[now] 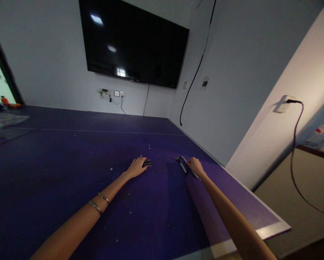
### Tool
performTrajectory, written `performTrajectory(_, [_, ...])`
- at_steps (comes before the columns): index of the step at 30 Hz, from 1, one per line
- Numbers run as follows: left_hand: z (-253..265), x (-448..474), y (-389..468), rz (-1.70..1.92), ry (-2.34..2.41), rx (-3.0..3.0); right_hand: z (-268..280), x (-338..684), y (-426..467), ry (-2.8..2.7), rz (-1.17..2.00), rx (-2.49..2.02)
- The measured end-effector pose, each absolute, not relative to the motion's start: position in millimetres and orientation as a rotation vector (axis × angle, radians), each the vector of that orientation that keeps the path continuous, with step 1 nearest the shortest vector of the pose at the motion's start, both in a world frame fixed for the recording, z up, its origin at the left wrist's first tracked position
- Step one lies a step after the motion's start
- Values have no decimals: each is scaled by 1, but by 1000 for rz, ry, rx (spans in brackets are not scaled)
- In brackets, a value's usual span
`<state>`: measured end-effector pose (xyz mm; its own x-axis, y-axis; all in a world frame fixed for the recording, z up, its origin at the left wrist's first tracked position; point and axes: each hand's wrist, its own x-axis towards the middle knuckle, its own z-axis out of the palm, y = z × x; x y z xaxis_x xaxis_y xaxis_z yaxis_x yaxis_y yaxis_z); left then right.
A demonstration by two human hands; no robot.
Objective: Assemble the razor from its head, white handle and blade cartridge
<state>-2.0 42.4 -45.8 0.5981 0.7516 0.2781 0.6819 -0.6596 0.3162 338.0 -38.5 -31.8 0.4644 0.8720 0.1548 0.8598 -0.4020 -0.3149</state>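
Observation:
My left hand (137, 167) rests on the purple tabletop (156, 202), its fingers closed on a small black object (147, 163) that sticks out past the fingertips. What kind of object it is, I cannot make out. To the right, my right hand (195, 166) is closed on a slim, light-coloured handle (196, 176) that shows on both sides of the fingers. Just left of that hand lies a thin tool with a dark head and a grey-and-black handle (183, 167). Whether these two slim parts belong to one tool, I cannot tell.
Small white scraps (111, 169) dot the tabletop. Clear plastic wrapping (7, 120) lies at the far left, near an orange object (9, 103). A wall-mounted television (135, 39) and a hanging black cable (196, 74) are beyond. The table's right edge (259, 200) borders a lower surface.

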Motion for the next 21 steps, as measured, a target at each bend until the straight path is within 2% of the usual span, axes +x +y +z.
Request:
performTrajectory(4, [-40,-1,36,692,1179,2593,-18,332,-43,-1480,14,-2353])
performTrajectory(7, [-30,4,26,750,1105,2558,-3,317,-43,-1659,8,-2181])
performTrajectory(11, [-17,19,8,767,934,2583,15,285,-45,-2034,281,-1767])
performTrajectory(15, [-7,32,-11,762,827,2611,23,255,-55,-2195,498,-1650])
performTrajectory(21, [0,40,-28,703,772,2605,27,235,-62,-2310,397,-1504])
